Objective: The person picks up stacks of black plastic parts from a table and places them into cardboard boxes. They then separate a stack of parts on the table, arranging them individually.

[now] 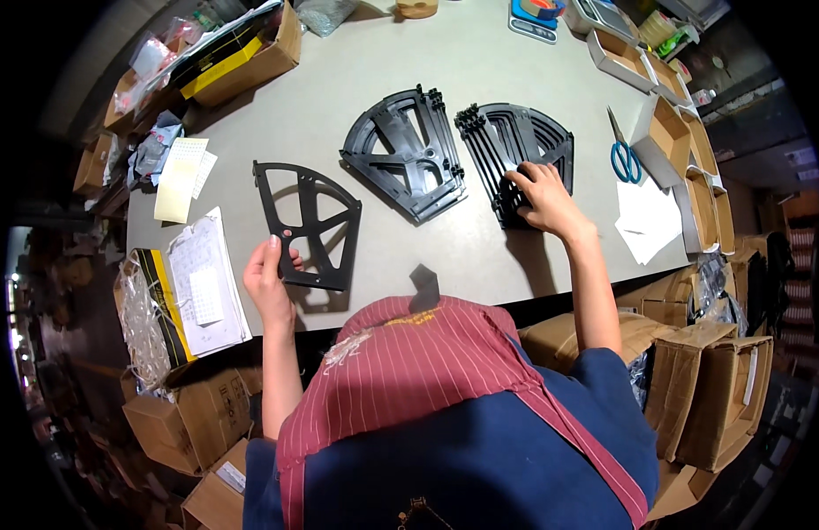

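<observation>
1. Black plastic is what we are handling: three groups of flat, fan-shaped frames are lying on the grey table [480, 62].
2. We are closing our left hand [270, 276] around the lower left edge of a single frame [309, 223], thumb on top and fingers curled underneath. This frame is lying flat near the front edge of the table, to the left of the other two groups.
3. We are resting our right hand [540, 196] on the right stack of frames [517, 152], fingers spread and pressing down on its front portion. The hand is lying flat rather than clamping anything.
4. We are keeping the middle stack of frames [407, 155] between the single frame and the right stack; neither hand is touching it.
5. We are noting blue-handled scissors [625, 155] lying just right of the right stack, beside sheets of white paper [649, 219].
6. We are noting open cardboard boxes [672, 131] lining the right edge of the table, and a large cardboard box [250, 55] sitting at the far left corner.
7. We are noting paper sheets and label sheets [204, 281] lying left of the left hand.
</observation>
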Motion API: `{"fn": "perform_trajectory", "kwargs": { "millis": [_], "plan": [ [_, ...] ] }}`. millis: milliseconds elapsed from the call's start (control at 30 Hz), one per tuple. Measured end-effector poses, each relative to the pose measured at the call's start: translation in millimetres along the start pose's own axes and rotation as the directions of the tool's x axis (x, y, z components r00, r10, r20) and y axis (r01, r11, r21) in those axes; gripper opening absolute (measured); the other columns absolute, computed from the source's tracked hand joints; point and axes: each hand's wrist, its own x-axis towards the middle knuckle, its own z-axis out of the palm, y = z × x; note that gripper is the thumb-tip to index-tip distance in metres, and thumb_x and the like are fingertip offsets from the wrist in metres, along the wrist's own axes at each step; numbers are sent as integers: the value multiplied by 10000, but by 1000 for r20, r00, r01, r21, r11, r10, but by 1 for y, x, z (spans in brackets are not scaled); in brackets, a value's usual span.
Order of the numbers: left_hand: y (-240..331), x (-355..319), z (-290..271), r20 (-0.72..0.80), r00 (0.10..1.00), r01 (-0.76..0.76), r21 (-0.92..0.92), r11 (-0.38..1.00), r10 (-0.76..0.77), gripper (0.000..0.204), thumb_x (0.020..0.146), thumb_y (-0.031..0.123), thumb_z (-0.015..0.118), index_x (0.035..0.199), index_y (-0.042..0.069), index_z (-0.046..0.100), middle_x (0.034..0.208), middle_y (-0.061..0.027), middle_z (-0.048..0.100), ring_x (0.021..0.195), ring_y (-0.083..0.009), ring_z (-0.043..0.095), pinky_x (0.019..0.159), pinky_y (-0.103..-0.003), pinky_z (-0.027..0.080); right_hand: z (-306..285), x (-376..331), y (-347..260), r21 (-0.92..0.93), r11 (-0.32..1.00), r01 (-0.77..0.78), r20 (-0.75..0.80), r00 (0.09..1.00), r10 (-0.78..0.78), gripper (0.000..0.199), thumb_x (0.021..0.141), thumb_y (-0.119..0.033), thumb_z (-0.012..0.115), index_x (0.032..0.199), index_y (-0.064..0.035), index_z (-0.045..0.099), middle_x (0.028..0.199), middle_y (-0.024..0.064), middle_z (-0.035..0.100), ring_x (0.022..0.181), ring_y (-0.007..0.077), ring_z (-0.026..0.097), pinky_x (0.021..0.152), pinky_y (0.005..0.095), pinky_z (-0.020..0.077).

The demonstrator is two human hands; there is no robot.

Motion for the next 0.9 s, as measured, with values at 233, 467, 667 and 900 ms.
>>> {"fn": "perform_trajectory", "kwargs": {
  "millis": [233,467,667,900],
  "plan": [
    [-1,-1,-1,22,1000,-20,25,999,19,302,993,261,621,1074,-21,694,754,-53,651,634,-106,603,604,-232,497,-9,1,-6,-46,991,123,47,992,-121,582,655,-72,764,1212,-57,597,1202,157,542,1145,349,511,1023,454,414],
    [-5,-1,-5,11,1000,-1,24,1000,1,299,994,260,613,1071,-18,695,758,-53,653,635,-111,608,614,-238,502,1,13,8,-66,981,184,-62,980,-188,214,742,18,614,939,-36,677,929,109,613,961,299,585,897,395,447],
    [-3,-5,-2,6,1000,-6,21,1000,6,303,992,264,615,1066,-18,697,764,-55,657,642,-112,614,621,-238,508,-3,20,11,-28,974,223,-21,974,-224,211,774,-3,629,976,-36,681,950,113,617,959,308,591,878,400,465],
    [-8,-3,-5,13,1000,-7,16,1000,7,305,991,269,616,1062,-16,700,769,-54,659,656,-109,617,629,-237,512,-2,16,3,-50,964,263,-96,959,-267,76,752,-16,612,824,-36,628,849,115,597,875,315,597,831,398,458]
  ]
}}
